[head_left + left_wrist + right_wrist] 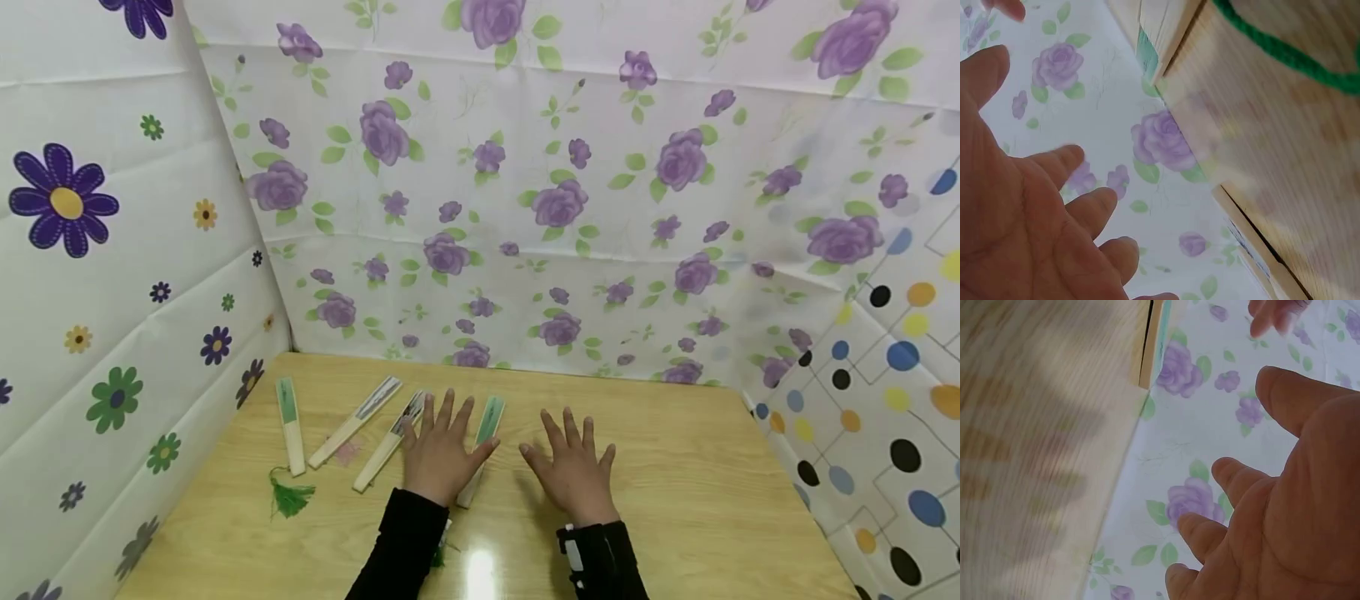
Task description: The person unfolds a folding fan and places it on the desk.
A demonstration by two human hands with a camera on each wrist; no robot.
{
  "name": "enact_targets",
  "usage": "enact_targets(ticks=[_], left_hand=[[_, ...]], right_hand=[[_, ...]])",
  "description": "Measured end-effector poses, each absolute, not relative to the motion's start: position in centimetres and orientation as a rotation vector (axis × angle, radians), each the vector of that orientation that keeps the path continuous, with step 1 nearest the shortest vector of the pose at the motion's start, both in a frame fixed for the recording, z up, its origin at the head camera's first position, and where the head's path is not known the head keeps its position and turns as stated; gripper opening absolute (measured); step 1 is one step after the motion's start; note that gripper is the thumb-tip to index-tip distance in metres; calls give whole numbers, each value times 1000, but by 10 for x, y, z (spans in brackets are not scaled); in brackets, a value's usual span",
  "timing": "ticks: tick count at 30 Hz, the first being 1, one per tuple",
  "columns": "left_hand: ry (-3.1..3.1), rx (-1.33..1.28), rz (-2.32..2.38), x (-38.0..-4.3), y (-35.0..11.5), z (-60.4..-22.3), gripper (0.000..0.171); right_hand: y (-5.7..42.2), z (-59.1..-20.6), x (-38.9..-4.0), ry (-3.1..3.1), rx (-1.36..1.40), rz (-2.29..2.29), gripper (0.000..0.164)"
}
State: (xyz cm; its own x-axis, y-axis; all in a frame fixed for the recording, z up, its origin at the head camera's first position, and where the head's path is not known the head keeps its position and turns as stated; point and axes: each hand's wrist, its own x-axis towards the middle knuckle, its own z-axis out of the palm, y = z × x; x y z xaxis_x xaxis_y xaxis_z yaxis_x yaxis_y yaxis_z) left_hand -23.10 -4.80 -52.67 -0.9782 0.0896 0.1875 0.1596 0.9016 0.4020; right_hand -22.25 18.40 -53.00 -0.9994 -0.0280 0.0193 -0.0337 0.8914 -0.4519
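Several folded hand fans with pale wooden ribs lie on the table. My left hand, fingers spread and straight, hovers between a grey-patterned fan and a green fan, partly covering the green one. To the right, my right hand is held palm down with fingers spread, nothing in it. Farther left lie another grey-patterned fan and a second green fan with a green tassel. A green cord crosses the top of the left wrist view. Both palms look bare in the wrist views.
The wooden table meets a rose-patterned cloth at the back. Cloths with daisies and coloured dots enclose the left and right sides. Part of another green tassel shows beside the left sleeve.
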Motion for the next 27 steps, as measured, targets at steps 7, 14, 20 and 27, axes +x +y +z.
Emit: enact_targets(ticks=[7, 14, 20, 27], left_hand=[[-2971, -241, -554, -228, -38, -531, 83], [-2972, -271, -528, -234, -27, -559, 60], [-2785, -253, -384, -253, -17, -606, 34], [-2736, -176, -563, -254, -11, -596, 20]], right_hand=[[186, -524, -220, -3044, 49, 764, 88], [185, -517, -214, -3047, 70, 834, 84], [183, -513, -209, -3030, 79, 865, 80], [177, -510, -210, -3058, 67, 895, 79]])
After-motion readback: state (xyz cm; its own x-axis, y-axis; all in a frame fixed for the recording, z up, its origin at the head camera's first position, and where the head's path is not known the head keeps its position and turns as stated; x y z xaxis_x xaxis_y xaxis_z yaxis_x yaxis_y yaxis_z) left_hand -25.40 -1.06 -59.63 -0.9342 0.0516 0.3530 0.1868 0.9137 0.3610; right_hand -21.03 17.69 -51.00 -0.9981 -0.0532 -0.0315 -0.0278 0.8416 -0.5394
